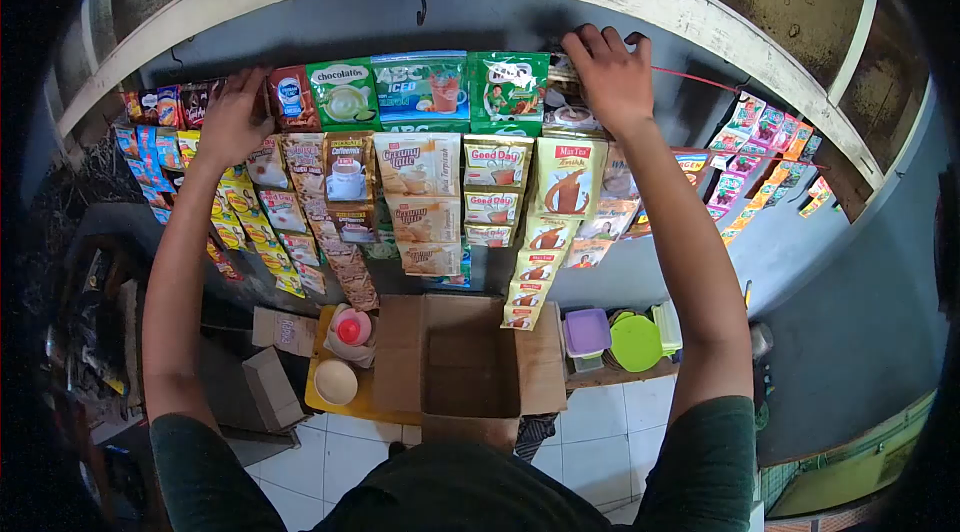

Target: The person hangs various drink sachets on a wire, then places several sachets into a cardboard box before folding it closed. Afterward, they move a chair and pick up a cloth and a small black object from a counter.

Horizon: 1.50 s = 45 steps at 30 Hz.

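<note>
Both your hands are up at the top row of hanging sachet strips. Left hand (232,120) lies flat, fingers loosely spread, over the packets left of the red sachet (291,97); can't tell whether it pinches anything. Right hand (612,74) is spread, fingertips on the top edge of the strip above the Max Tea strip (566,179), beside the red string (700,80). Readable between your hands: Chocolatos pack (342,92), ABC Iced pack (421,87), a green pack (507,92). Row below: Creamy Latte strip (420,167), Good Day strip (496,162). Open cardboard box (468,364) sits below on the bench (328,407), beside a purple container (586,332) and a green lid (636,343).
</note>
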Each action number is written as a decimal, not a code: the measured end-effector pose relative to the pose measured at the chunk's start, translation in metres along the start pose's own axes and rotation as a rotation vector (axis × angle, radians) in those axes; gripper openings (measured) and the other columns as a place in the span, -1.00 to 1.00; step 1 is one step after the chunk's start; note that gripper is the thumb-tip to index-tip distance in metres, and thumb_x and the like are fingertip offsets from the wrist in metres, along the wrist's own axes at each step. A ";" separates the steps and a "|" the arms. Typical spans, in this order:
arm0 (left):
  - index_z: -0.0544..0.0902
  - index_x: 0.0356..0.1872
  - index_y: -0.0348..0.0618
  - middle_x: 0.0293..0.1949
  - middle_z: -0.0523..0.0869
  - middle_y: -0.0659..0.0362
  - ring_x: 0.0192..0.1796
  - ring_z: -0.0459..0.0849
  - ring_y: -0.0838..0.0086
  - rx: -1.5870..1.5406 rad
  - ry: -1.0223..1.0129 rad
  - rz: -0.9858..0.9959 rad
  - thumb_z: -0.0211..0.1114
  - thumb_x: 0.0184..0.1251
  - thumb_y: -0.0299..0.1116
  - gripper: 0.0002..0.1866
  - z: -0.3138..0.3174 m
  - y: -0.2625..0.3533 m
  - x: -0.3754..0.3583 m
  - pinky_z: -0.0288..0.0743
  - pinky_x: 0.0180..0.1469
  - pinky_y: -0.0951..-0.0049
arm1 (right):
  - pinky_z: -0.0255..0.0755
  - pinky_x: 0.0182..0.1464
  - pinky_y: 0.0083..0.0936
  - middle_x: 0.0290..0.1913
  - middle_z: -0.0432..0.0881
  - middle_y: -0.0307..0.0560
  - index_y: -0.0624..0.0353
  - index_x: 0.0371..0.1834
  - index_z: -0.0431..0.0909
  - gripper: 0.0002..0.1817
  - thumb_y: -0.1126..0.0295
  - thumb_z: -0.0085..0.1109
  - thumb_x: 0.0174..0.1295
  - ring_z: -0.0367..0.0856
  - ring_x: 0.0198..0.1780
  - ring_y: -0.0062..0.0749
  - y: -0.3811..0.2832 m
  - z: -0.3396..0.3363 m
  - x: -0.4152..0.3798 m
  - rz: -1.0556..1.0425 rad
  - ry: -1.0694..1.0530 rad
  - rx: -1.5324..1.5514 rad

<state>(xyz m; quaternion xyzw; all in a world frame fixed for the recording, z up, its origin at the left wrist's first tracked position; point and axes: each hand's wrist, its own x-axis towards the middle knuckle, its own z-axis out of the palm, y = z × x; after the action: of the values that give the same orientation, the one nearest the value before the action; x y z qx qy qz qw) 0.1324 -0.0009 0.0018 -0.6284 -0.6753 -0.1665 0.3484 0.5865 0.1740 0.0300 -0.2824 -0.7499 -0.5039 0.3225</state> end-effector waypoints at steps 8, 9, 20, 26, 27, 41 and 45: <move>0.22 0.41 -0.03 0.35 0.34 -0.07 0.40 0.27 0.06 -0.087 0.027 -0.015 0.34 0.01 -0.32 -0.16 0.002 0.001 -0.008 0.12 0.42 0.05 | 0.18 0.17 -0.08 -0.02 0.61 -0.27 -0.09 -0.01 0.47 -0.65 0.41 0.17 0.09 0.52 0.05 -0.38 0.004 -0.002 -0.015 0.015 -0.014 0.152; 0.21 0.42 -0.02 0.37 0.31 -0.04 0.42 0.24 0.08 -0.105 0.063 0.018 0.33 0.02 -0.34 -0.16 0.005 0.000 -0.009 0.10 0.43 0.06 | 0.18 0.16 -0.08 -0.04 0.61 -0.27 -0.08 -0.04 0.47 -0.68 0.39 0.18 0.10 0.53 0.03 -0.40 0.004 -0.005 -0.018 0.015 -0.008 0.197; 0.30 0.39 -0.01 0.40 0.30 0.04 0.45 0.23 0.13 -0.264 0.161 0.075 0.21 0.10 -0.45 -0.29 -0.007 0.021 -0.050 0.07 0.45 0.12 | -0.36 0.41 0.29 0.34 0.40 -0.21 -0.23 0.32 0.41 -0.40 0.20 0.19 0.13 0.31 0.38 -0.24 -0.021 -0.059 -0.053 0.145 0.020 0.361; 0.51 0.15 -0.27 0.31 0.41 -0.12 0.39 0.33 0.06 -0.475 0.238 0.024 0.15 0.21 -0.50 -0.57 -0.031 0.063 -0.179 0.12 0.41 0.09 | -0.22 0.45 0.07 0.26 0.47 0.11 0.13 0.12 0.54 -0.52 0.41 0.25 0.04 0.34 0.35 -0.04 -0.110 -0.115 -0.195 0.402 -0.026 0.726; 0.53 0.12 -0.30 0.28 0.44 -0.13 0.38 0.35 0.06 -0.478 0.234 0.004 0.15 0.23 -0.49 -0.60 -0.022 0.067 -0.210 0.15 0.39 0.08 | -0.18 0.45 0.04 0.26 0.47 0.12 0.15 0.09 0.55 -0.55 0.43 0.24 0.06 0.34 0.35 -0.04 -0.131 -0.121 -0.225 0.462 -0.087 0.769; 0.55 0.05 -0.17 0.18 0.53 -0.01 0.30 0.44 0.16 -1.140 -0.405 -0.518 0.25 0.21 -0.49 -0.65 0.067 0.137 -0.428 0.24 0.35 0.26 | 0.29 0.27 -0.30 0.13 0.51 0.13 0.27 0.08 0.51 -0.61 0.35 0.26 0.22 0.46 0.23 -0.08 -0.363 -0.189 -0.325 1.032 -0.667 1.368; 0.55 0.04 -0.16 0.15 0.55 -0.01 0.28 0.46 0.15 -1.233 -0.602 -0.561 0.28 0.22 -0.40 -0.66 0.072 0.156 -0.449 0.26 0.33 0.27 | 0.34 0.23 -0.34 0.10 0.53 0.11 0.21 0.13 0.48 -0.55 0.23 0.27 0.24 0.50 0.15 -0.13 -0.393 -0.182 -0.377 1.216 -0.792 1.189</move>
<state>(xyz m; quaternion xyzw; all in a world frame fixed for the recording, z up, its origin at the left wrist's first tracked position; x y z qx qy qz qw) 0.2493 -0.2585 -0.3872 -0.5323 -0.6607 -0.4187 -0.3238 0.5669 -0.1644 -0.4330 -0.5657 -0.6633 0.3500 0.3429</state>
